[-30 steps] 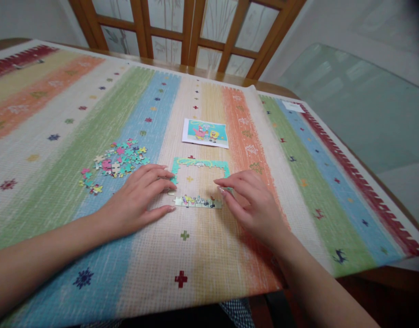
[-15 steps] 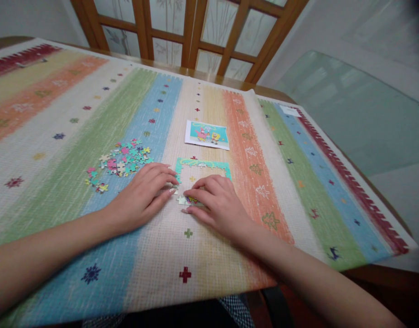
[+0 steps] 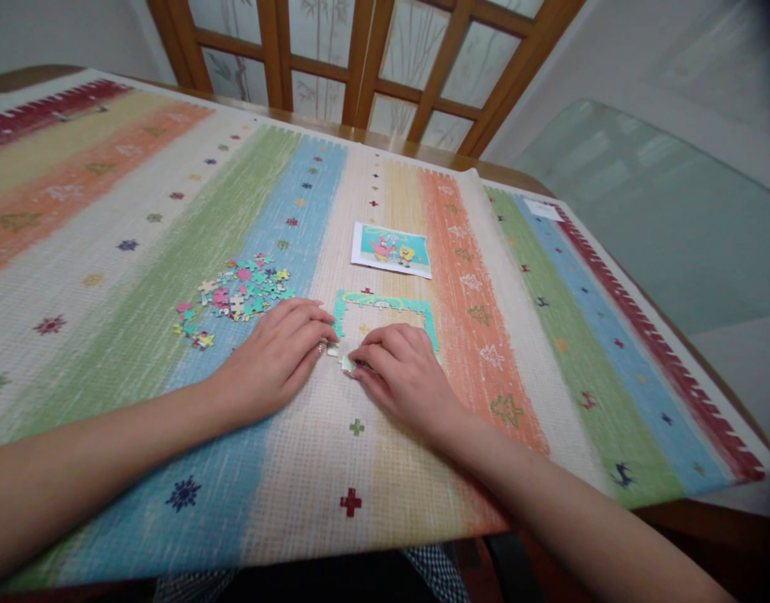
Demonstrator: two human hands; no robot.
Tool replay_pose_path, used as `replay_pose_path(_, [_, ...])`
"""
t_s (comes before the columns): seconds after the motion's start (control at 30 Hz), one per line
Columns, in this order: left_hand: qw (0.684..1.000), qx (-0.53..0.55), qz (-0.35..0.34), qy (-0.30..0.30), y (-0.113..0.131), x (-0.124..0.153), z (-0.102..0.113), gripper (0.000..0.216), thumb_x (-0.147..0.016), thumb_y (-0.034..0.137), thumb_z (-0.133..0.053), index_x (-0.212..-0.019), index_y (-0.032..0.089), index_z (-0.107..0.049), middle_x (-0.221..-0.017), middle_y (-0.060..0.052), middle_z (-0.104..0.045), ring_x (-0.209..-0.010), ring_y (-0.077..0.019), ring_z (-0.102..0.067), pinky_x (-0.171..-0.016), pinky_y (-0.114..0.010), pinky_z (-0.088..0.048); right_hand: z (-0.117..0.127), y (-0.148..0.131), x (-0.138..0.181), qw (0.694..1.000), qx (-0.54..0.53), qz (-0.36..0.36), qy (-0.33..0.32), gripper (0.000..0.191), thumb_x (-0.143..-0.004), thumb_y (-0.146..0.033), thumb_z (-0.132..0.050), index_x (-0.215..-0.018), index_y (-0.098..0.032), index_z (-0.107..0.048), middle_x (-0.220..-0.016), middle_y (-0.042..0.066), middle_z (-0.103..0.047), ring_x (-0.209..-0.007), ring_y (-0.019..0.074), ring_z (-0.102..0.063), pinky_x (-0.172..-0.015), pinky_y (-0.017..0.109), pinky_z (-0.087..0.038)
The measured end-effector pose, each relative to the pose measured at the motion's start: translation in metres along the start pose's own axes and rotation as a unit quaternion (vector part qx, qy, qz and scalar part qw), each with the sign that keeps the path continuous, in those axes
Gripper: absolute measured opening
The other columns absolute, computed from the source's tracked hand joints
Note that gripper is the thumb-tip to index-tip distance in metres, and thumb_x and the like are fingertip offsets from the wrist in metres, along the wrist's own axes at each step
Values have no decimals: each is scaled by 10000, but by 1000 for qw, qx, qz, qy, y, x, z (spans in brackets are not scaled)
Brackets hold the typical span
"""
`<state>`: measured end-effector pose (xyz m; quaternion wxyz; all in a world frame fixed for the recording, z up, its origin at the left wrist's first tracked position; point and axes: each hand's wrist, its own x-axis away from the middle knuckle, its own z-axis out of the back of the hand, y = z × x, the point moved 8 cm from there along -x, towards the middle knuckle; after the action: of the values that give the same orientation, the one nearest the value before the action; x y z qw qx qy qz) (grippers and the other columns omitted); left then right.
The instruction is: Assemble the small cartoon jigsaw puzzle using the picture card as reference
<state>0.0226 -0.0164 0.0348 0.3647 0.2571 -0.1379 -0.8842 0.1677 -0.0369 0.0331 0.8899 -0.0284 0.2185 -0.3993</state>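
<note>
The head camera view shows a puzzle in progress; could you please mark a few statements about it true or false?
1. The loose pieces lie to the left of the puzzle border. True.
2. The picture card lies underneath the left hand. False: the picture card lies beyond the puzzle border, apart from both hands.
3. The right hand is at the pale bottom strip. True.
4. Pieces fill the middle of the puzzle border. False: the tablecloth shows inside it.
5. The tablecloth is striped. True.
</note>
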Motion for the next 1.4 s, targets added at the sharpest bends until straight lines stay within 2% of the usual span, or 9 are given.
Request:
replay_pose_path(0.3, [1000, -22, -7, -2, -1, 0, -3, 184, -1016, 185, -445, -1098, 167, -608, -1223, -103, -618, -1259, -269, -493, -1113, -516, -401, -2, -2, -3, 999, 30, 27, 14, 135, -1003, -290, -602, -995, -187, -689, -979, 65, -699, -961, 226, -554, -870, 375, -370])
replay_pose_path(0.9, [999, -32, -6, -11, -1, 1, -5, 180, -996, 202, -477, -1107, 164, -615, -1238, -113, -613, -1263, -281, -497, -1119, -533, -396, -8, 4, -6, 999, -9, 46, 25, 195, -1038, -276, -522, -1005, -177, -686, -974, 96, -684, -950, 231, -555, -852, 376, -416])
replay_pose_path(1.13, [1000, -26, 0, -7, -1, 0, -4, 187, -988, 199, -477, -1104, 167, -620, -1239, -112, -620, -1274, -281, -495, -1125, -530, -391, -4, 2, -9, 997, -17, 58, 48, 223, -1045, -276, -501, -986, -156, -680, -950, 104, -681, -914, 227, -547, -831, 375, -438])
replay_pose_path(1.4, [999, -31, 1, -12, -3, 1, -6, 188, -989, 211, -477, -1105, 172, -620, -1243, -109, -617, -1277, -280, -495, -1130, -521, -389, -9, 4, -9, 997, -24, 54, 41, 184, -1037, -279, -527, -1006, -177, -677, -962, 92, -682, -934, 226, -560, -861, 382, -442])
